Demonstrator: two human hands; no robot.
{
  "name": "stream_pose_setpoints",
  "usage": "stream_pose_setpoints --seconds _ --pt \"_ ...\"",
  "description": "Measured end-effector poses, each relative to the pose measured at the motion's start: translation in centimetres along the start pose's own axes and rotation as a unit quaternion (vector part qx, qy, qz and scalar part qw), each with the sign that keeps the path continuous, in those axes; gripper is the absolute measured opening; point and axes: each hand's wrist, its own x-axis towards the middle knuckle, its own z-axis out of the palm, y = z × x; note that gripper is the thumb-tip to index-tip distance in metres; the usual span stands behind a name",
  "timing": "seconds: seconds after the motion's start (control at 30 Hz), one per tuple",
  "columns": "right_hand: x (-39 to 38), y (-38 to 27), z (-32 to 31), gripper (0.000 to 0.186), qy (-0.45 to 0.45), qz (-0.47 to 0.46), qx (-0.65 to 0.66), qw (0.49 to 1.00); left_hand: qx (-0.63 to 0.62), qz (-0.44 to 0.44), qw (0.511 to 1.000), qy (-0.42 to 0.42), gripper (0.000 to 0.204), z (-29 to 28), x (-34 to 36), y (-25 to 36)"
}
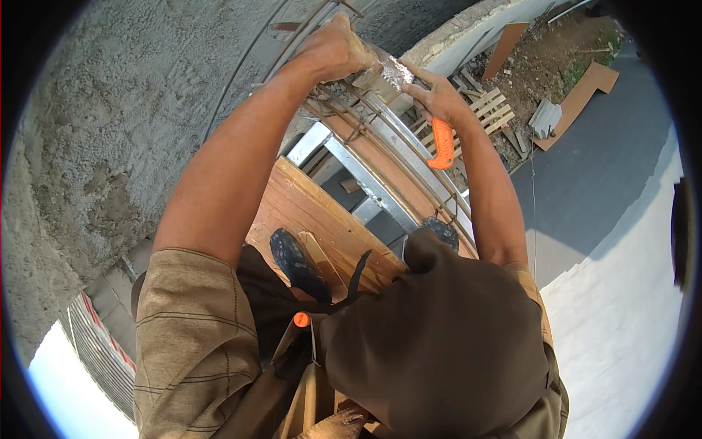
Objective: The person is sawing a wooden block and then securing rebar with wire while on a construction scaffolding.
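My right hand (pixel 437 96) is closed round a tool with an orange curved handle (pixel 442 146). The handle's end sticks out below my palm. From the upper side of that hand a bright, shiny metal part (pixel 395 73) reaches toward my left hand; glare hides its exact shape. My left hand (pixel 338 50) is bent at the wrist and closed, above the steel bars by the rough wall. Its fingertips are turned away, so what it grips cannot be made out. Tied rusty reinforcing bars (pixel 358 117) run under both hands, along a curved formwork board (pixel 387 154).
A rough grey concrete wall (pixel 168 95) rises at the left. My boots (pixel 298 265) stand on a wooden plank (pixel 292 208) and near a metal scaffold frame (pixel 374 186). Gaps open through the frame. Far below at right lie a pallet (pixel 491 111), boards (pixel 581 102) and grey ground.
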Motion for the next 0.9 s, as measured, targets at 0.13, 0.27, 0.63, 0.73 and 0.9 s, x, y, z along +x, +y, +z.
stream_pose_setpoints --seconds 0.13,0.27,0.63,0.73,0.9 --pt "-3.9 0.5 -2.7 0.063 0.002 0.058 -0.045 0.997 0.013 0.039 0.999 0.018 0.09 -0.1 -0.8 -0.2" --pt "-12.5 5.7 -10.4 0.06 0.066 0.143 -0.014 0.987 -0.042 -0.024 0.997 -0.054 0.091 -0.3 -0.2 -0.1" --pt "-15.3 4.0 -1.8 0.029 0.024 0.251 0.211 0.944 -0.076 0.047 0.995 0.051 0.088 2.7 1.3 -1.8" --pt "-14.8 3.7 -0.1 0.028 0.099 0.194 0.159 0.963 -0.129 0.068 0.989 0.037 0.074 2.6 1.4 -1.8" --pt "-3.9 3.5 2.3 0.022 0.101 0.158 0.223 0.957 -0.142 0.009 0.99 0.019 0.068 1.7 0.7 -1.5"
